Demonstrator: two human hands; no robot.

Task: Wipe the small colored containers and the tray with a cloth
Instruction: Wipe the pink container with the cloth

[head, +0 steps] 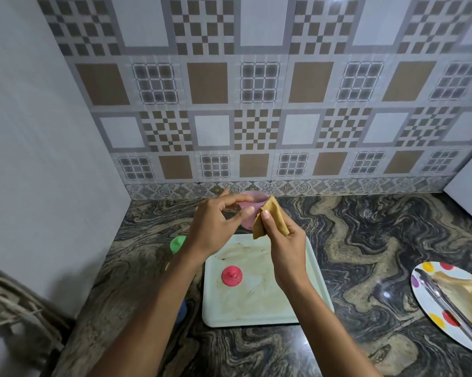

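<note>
Cloth, pinched in the right hand, hides the right side of the pink container. The left hand grips the container roughly upright, mouth upward, above the tray's far edge. Forearm half-covers a green lid.

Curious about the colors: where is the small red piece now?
Head view: the small red piece lies on the white tray's left half, nearer the person than the left hand.

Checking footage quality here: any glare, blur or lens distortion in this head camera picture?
Head view: a glare spot at the top edge of the tiled wall, a small glint on the countertop; wide-angle bending bows the tile lines near the edges; the pink container and cloth look fairly sharp.
</note>
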